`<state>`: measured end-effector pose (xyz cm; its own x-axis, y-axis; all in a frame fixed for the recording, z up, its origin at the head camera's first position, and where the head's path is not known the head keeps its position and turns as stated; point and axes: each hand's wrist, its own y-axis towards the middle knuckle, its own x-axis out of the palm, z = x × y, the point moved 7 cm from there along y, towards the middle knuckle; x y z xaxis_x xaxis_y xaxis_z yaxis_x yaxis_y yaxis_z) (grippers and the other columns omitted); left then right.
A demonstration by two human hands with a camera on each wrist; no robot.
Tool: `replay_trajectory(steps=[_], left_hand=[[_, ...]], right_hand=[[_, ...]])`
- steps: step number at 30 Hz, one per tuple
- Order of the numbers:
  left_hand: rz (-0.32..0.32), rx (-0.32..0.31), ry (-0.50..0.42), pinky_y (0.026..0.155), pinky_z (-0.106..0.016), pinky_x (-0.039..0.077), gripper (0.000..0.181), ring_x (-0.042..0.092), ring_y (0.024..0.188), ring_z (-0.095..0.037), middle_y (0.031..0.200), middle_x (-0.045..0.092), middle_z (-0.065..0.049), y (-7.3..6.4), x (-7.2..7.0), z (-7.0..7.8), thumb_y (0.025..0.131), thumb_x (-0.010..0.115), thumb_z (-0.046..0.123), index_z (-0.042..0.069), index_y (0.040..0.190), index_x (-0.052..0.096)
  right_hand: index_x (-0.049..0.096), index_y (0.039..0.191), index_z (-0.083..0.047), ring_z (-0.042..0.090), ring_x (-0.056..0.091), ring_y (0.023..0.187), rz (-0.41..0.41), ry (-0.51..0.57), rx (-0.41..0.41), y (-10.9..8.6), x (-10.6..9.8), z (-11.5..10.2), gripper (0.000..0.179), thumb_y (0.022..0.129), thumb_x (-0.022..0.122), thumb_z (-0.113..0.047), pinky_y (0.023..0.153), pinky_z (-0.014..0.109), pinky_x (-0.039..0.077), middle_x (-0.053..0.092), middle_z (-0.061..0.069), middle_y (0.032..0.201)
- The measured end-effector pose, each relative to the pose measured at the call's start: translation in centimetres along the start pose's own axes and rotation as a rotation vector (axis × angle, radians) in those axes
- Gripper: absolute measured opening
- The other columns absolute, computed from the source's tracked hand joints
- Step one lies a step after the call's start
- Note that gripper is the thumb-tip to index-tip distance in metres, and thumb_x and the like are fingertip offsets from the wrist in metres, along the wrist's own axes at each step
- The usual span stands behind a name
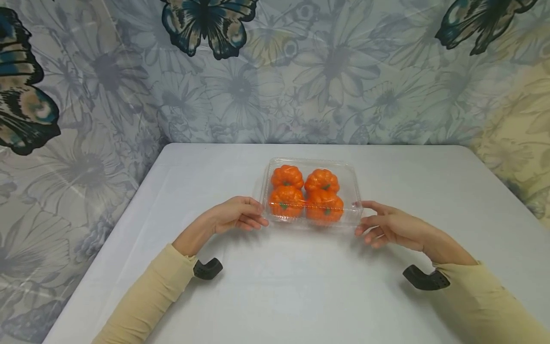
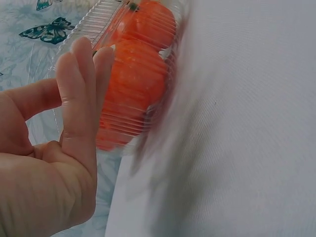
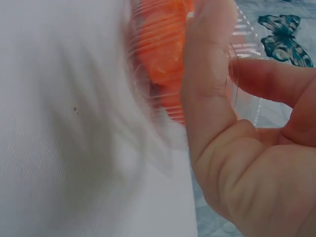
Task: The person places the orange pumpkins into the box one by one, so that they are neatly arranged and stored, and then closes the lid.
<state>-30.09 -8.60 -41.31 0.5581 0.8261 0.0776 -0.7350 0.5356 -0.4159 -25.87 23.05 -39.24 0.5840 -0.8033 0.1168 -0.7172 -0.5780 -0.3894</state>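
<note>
A clear plastic clamshell box (image 1: pixel 350 184) is near the middle of the white table, towards the back. Inside it sit several glossy orange, lobed vegetables (image 1: pixel 324 205) with green stem ends, which look like bell peppers, in two rows. My left hand (image 1: pixel 234 214) holds the box's left front corner, thumb above and fingers lower. At the right front corner, my right hand (image 1: pixel 395 225) pinches the rim between thumb and fingers. In the left wrist view, the left thumb's tip hides behind straight fingers (image 2: pixel 79 98). The right thumb (image 3: pixel 271 81) meets the clear rim in the right wrist view.
The white table (image 1: pixel 283 286) ends at a wall covering (image 1: pixel 335 95) with grey flowers and dark butterflies (image 1: pixel 210 24). Both sleeves are pale yellow, and a black curved piece (image 1: pixel 208 269) juts from each wrist. Hand shadows fall on the tabletop.
</note>
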Motion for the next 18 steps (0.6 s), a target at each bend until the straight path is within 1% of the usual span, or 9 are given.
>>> replay_trajectory(steps=[3, 7, 10, 18], left_hand=[[0.0, -0.007, -0.003, 0.058, -0.021, 0.052, 0.029, 0.067, 0.066, -0.012, 0.088, 0.071, -0.013, -0.1, 0.06, 0.02, 0.097, 0.051, 0.008, -0.008, 0.12, 0.043], [-0.005, -0.011, -0.008, 0.058, -0.021, 0.052, 0.032, 0.067, 0.065, -0.012, 0.086, 0.071, -0.012, -0.2, 0.26, 0.21, 0.097, 0.051, 0.008, -0.007, 0.122, 0.039], [-0.006, -0.011, -0.021, 0.057, -0.02, 0.052, 0.035, 0.066, 0.063, -0.011, 0.083, 0.071, -0.011, -0.22, 0.42, 0.31, 0.097, 0.051, 0.007, -0.008, 0.125, 0.035], [0.01, -0.018, -0.111, 0.055, -0.019, 0.052, 0.028, 0.066, 0.06, -0.012, 0.078, 0.069, -0.013, -0.2, 0.52, 0.12, 0.096, 0.05, -0.002, -0.005, 0.12, 0.036]], right_hand=[[-0.005, 0.148, 0.0, 0.015, 0.064, 0.074, -0.021, 0.014, -0.021, 0.06, 0.2, -0.12, 0.071, 0.101, 0.047, -0.011, 0.068, 0.029, 0.054, 0.067, 0.009, 0.095], [-0.007, 0.148, 0.002, 0.014, 0.064, 0.072, -0.016, 0.031, -0.049, 0.1, 0.12, -0.33, 0.071, 0.101, 0.045, -0.01, 0.067, 0.028, 0.054, 0.068, 0.009, 0.092], [-0.006, 0.148, 0.003, 0.013, 0.064, 0.07, -0.004, 0.02, -0.062, 0.11, 0.02, -0.47, 0.071, 0.101, 0.046, -0.01, 0.066, 0.026, 0.053, 0.069, 0.008, 0.09], [-0.002, 0.147, 0.005, 0.008, 0.059, 0.067, 0.015, -0.042, -0.084, 0.2, 0.04, -0.74, 0.071, 0.1, 0.048, -0.009, 0.062, 0.021, 0.05, 0.069, 0.006, 0.087]])
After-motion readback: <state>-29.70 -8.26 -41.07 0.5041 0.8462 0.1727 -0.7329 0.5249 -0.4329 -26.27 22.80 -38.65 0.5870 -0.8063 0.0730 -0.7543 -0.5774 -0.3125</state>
